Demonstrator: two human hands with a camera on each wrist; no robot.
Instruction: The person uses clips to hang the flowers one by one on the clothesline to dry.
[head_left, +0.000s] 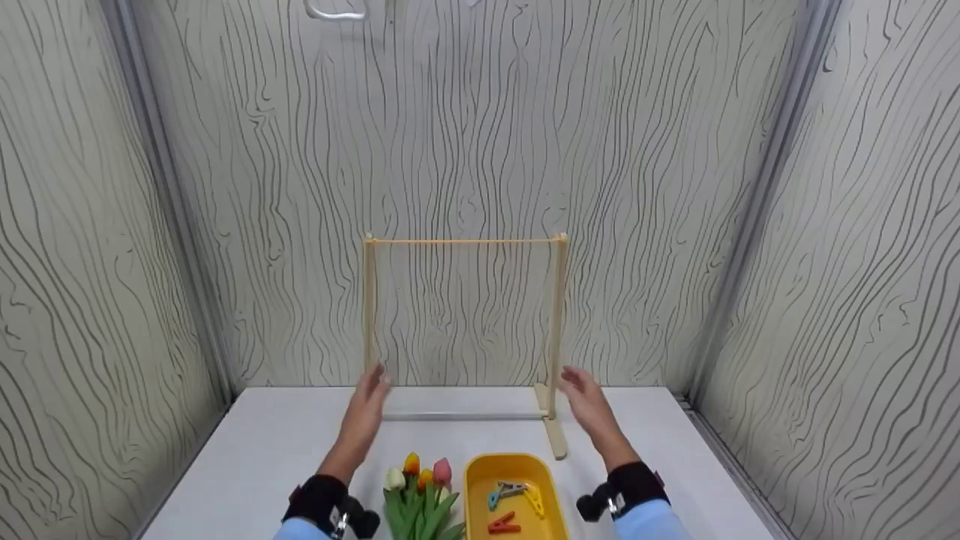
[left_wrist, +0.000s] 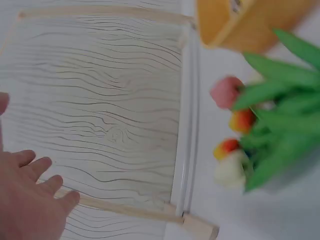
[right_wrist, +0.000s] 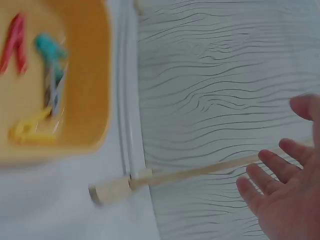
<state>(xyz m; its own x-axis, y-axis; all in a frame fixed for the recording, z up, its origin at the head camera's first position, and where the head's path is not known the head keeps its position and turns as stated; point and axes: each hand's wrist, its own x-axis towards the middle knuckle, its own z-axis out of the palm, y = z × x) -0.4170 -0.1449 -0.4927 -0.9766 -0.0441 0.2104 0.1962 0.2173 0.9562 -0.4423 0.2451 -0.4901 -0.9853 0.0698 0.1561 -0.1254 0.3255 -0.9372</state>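
Observation:
A wooden frame [head_left: 556, 322] stands at the back of the white table, with a cord [head_left: 465, 241] stretched between the tops of its two posts. My left hand [head_left: 366, 397] is beside the left post, its fingers spread in the left wrist view and nothing held. On the other side my right hand [head_left: 590, 403] is near the right post, fingers extended and apart, also holding nothing. Whether either hand touches a post I cannot tell. Nearer lie artificial tulips [head_left: 420, 502] in white, pink and orange. Next to them a yellow tray [head_left: 472, 487] holds several clothespins, among them a red clothespin [right_wrist: 15, 42].
The white table [head_left: 225, 465] ends at a back wall [head_left: 465, 150] with a wood-grain pattern, and similar panels flank both sides. A silvery handle [head_left: 335, 15] sits high on the back wall. The frame's foot [head_left: 555, 439] reaches toward the tray.

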